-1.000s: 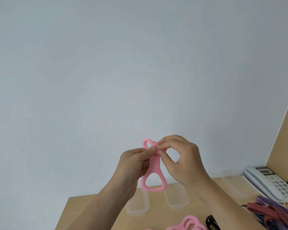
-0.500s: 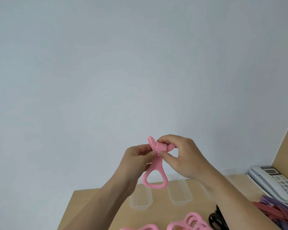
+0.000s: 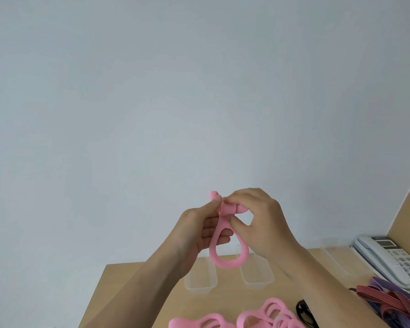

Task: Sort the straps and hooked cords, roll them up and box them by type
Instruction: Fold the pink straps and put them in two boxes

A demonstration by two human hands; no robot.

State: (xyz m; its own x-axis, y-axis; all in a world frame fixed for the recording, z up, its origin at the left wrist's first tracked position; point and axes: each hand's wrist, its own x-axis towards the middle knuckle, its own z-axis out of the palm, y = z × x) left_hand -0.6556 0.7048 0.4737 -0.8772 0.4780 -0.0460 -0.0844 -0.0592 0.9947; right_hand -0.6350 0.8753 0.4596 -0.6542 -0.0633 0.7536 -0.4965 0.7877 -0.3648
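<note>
A soft pink rubbery strap with a wide loop at its lower end (image 3: 227, 259) is held up in the air above the far part of the table, in front of the pale wall. Its upper end is folded over into a small roll. The right hand (image 3: 258, 223) pinches that rolled top between thumb and curled fingers. The left hand (image 3: 199, 228) grasps the strap from the other side, thumb pressed against the roll and fingers curled behind the narrow stem. The big loop hangs free below both hands.

Below them, on the light wooden table (image 3: 133, 285), two clear plastic rectangular boxes (image 3: 200, 280) stand side by side, and a third clear box (image 3: 336, 261) sits farther right. Nearer the viewer lies a heap of more pink looped straps (image 3: 270, 313), with a black cord (image 3: 304, 313) just beside it. At the right edge lies a tangle of red and purple flat elastic cords (image 3: 393, 301), and behind it a white desk telephone (image 3: 388, 256).
</note>
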